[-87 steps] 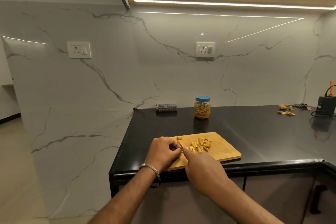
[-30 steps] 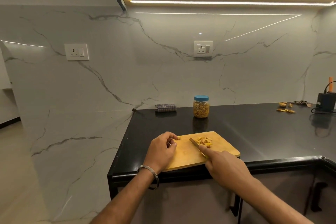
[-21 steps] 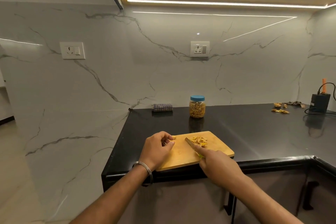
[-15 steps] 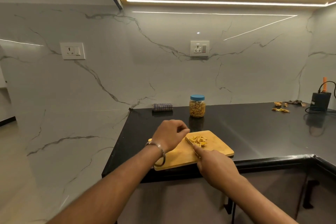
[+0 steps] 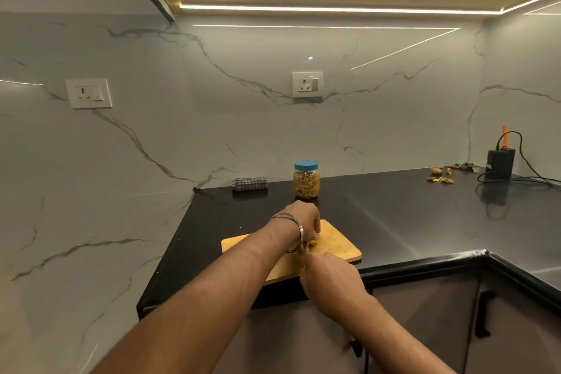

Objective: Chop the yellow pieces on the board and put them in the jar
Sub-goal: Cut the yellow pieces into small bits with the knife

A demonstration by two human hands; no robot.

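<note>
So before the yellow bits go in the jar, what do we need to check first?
1. Jar open: not ok, blue lid is on.
2. Jar upright, within view behind the board: ok.
3. Bits on the board: ok, a few show under the left hand.
4. All bits chopped: cannot tell, hands cover them.
5. Knife safely down: cannot tell, right hand hides it.
6. Board flat on the counter: ok.
</note>
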